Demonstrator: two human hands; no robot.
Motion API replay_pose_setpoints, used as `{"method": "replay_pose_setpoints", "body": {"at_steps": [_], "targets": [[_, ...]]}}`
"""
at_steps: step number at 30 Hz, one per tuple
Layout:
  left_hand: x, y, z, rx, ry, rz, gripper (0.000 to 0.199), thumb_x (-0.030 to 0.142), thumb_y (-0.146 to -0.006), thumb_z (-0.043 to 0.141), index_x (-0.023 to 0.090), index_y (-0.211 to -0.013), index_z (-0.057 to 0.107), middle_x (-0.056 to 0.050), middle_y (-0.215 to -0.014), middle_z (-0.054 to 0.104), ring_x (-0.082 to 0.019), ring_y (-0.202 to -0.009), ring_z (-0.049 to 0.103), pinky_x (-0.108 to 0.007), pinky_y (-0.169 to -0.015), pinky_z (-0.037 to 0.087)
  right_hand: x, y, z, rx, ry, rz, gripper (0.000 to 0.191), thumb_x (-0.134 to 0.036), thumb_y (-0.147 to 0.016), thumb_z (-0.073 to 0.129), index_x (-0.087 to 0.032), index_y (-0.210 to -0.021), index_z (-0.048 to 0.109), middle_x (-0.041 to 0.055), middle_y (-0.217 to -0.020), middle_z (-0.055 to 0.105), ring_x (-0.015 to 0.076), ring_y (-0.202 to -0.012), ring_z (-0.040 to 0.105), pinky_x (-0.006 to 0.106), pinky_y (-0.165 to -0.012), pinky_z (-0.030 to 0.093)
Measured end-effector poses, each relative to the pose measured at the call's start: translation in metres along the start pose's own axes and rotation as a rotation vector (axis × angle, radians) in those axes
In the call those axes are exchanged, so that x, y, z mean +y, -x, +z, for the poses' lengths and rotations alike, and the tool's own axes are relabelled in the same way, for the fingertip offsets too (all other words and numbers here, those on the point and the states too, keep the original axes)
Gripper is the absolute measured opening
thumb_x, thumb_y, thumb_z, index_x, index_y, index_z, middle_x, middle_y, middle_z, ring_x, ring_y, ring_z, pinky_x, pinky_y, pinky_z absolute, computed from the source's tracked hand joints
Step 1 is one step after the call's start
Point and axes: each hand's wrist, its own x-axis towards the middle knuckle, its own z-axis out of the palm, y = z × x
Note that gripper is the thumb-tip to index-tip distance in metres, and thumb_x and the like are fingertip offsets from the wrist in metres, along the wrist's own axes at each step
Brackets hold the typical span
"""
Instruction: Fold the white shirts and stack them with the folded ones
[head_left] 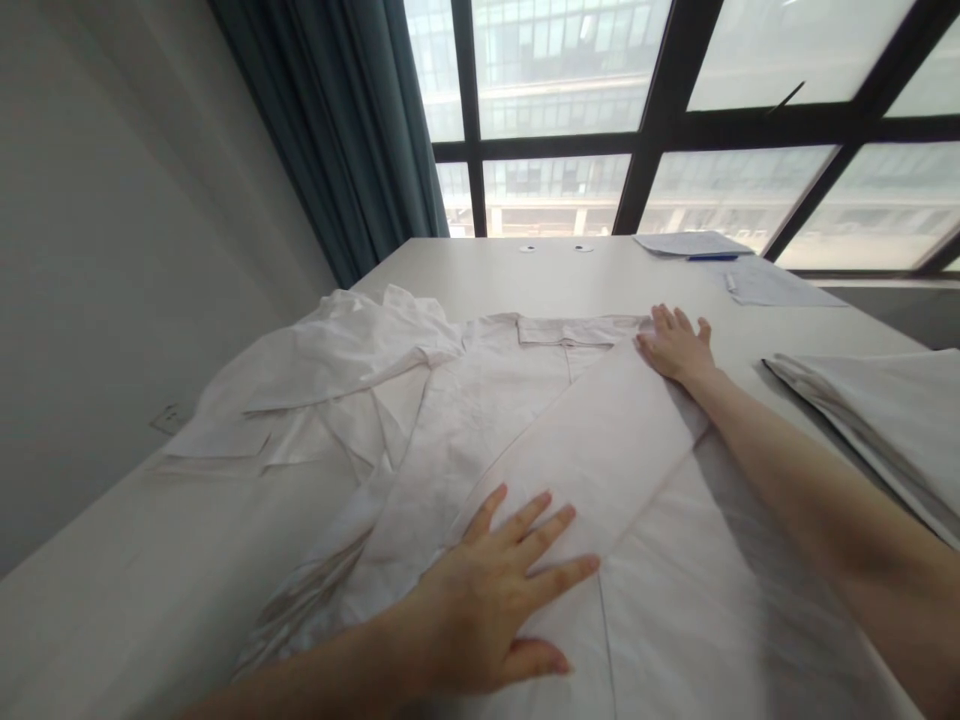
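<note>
A white garment, which looks like a long-sleeved shirt or coat, lies spread on the white table. One sleeve is folded diagonally across its body, toward the near middle. My left hand rests flat on this folded sleeve, fingers spread. At the far right shoulder, beside the collar, my right hand presses on the cloth with its fingers outstretched. The other sleeve lies crumpled out to the left. The garment's near end runs out of view.
Papers and a blue pen lie at the table's far right. A folded white cloth with a dark edge is on the right. Behind the table are a dark teal curtain and windows; a wall stands at left.
</note>
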Motion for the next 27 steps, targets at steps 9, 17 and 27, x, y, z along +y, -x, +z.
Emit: {"method": "replay_pose_setpoints", "body": {"at_steps": [9,17,27], "targets": [[0.001,-0.001,0.000,-0.037,-0.015,-0.013,0.075,0.053,-0.091,0.057,0.030,-0.154,0.024,-0.013,-0.161,0.020,-0.035,-0.148,0.017,-0.065,-0.114,0.015,-0.064,0.096,-0.018,-0.095,-0.209,-0.548,0.063,-0.052,-0.100,0.023,-0.016,-0.151,0.033,0.0107,-0.156,0.035,0.0213,-0.145,0.030,0.044,-0.118,0.025],[0.001,0.000,0.002,-0.045,-0.021,-0.016,0.073,0.054,-0.092,0.055,0.031,-0.154,0.023,-0.012,-0.161,0.019,-0.035,-0.148,0.016,-0.065,-0.114,0.017,-0.004,0.085,-0.007,-0.181,-0.096,-0.341,0.069,-0.055,-0.098,0.019,-0.015,-0.152,0.032,0.0109,-0.158,0.030,0.0237,-0.145,0.028,0.044,-0.118,0.026],[0.000,0.003,0.004,-0.022,-0.013,0.002,0.069,0.061,-0.094,0.044,0.032,-0.154,0.024,-0.013,-0.161,0.021,-0.036,-0.148,0.017,-0.063,-0.114,0.016,0.016,0.076,-0.014,-0.096,-0.006,-0.194,0.063,-0.048,-0.097,0.025,-0.015,-0.148,0.039,0.0142,-0.155,0.037,0.0304,-0.143,0.032,0.057,-0.115,0.024]]}}
